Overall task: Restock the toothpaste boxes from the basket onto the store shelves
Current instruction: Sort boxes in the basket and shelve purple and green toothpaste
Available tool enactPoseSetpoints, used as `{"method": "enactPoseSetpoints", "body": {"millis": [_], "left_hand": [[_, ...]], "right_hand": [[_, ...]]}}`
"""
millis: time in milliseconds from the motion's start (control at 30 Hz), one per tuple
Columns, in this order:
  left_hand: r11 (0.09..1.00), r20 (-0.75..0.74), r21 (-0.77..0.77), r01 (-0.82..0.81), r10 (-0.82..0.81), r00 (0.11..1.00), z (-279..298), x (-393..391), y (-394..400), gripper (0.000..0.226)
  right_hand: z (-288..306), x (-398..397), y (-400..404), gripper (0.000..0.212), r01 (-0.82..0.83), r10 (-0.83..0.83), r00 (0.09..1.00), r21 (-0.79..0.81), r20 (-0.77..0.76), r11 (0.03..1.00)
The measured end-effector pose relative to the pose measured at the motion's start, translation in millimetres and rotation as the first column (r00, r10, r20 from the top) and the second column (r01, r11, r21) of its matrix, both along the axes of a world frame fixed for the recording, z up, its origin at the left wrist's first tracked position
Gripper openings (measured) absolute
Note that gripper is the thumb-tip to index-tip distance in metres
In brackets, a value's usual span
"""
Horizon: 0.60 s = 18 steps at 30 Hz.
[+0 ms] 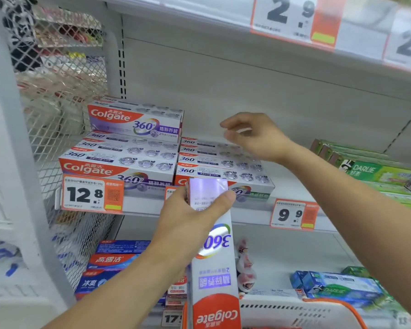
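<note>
Your left hand (pixel 192 217) grips a white-and-purple Colgate 360 box (pixel 212 252) upright, its print upside down, its bottom end cut off, in front of the shelf's front edge (pixel 147 206). Your right hand (pixel 254 136) hovers with relaxed, empty fingers over the stacked Colgate boxes (pixel 133 148), whose exact number is hard to tell. The basket (pixel 294 312) is partly hidden.

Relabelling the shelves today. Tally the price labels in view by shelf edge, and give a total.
Top edge: 2 (2.9 label, cut-off label)
Middle edge: 3 (12.8 label, half-hidden label, 9.9 label)
Bottom edge: 1 (17 label)
Total: 6
</note>
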<state>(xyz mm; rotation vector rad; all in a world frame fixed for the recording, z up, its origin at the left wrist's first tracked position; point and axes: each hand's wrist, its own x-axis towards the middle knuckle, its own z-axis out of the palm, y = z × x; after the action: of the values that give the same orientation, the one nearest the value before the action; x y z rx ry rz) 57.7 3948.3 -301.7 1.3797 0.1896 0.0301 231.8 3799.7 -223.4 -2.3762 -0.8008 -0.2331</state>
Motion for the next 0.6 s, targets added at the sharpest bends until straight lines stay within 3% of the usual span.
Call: {"method": "enactPoseSetpoints", "body": {"millis": [67, 133, 200, 267, 333, 467, 533, 600], "left_hand": [[1.0, -0.006, -0.004, -0.007, 0.007, 1.0, -0.7, 0.3, -1.9, 0.036], [0.999, -0.002, -0.013, -0.032, 0.031, 1.0, -1.7, 0.7, -6.0, 0.034], [0.998, -0.013, -0.021, -0.054, 0.054, 0.998, -1.8, 1.5, -10.2, 0.033], [0.997, -0.027, -0.047, -0.061, 0.059, 0.998, -0.4, 2.2, -15.7, 0.038], [0.995, -0.022, -0.074, -0.067, 0.066, 0.998, 2.0, 2.7, -22.3, 0.039], [0.993, 0.029, -0.117, -0.012, 0.015, 0.999, 7.0, -0.4, -36.1, 0.046], [0.998, 0.072, -0.038, 0.053, -0.051, 0.996, 10.6, -3.4, -36.3, 0.048], [0.99, 0.087, 0.016, 0.14, -0.141, 0.986, 15.7, -6.5, -29.3, 0.048]], "right_hand": [[2.6, -38.7, -12.9, 0.008, -0.058, 0.058, 0.998, 0.107, 0.0, 0.993], [-2.8, -80.0, -38.6, 0.004, -0.083, 0.084, 0.992, 0.013, -0.089, 0.996], [-19.9, -119.1, -67.1, 0.011, -0.102, 0.071, 0.956, -0.098, -0.284, 0.99], [-45.0, -154.5, -84.2, 0.024, -0.12, 0.089, 0.829, -0.02, -0.552, 0.993], [-73.5, -179.6, -86.0, 0.041, -0.121, 0.14, 0.731, 0.075, -0.668, 0.99], [-107.9, -201.1, -79.0, 0.043, 0.059, 0.206, 0.681, 0.333, -0.702, 0.941], [-107.7, -201.5, -85.6, 0.039, 0.146, 0.115, 0.766, 0.346, -0.632, 0.927], [-100.7, -199.2, -99.0, 0.038, 0.216, -0.089, 0.894, 0.248, -0.438, 0.944]]}}
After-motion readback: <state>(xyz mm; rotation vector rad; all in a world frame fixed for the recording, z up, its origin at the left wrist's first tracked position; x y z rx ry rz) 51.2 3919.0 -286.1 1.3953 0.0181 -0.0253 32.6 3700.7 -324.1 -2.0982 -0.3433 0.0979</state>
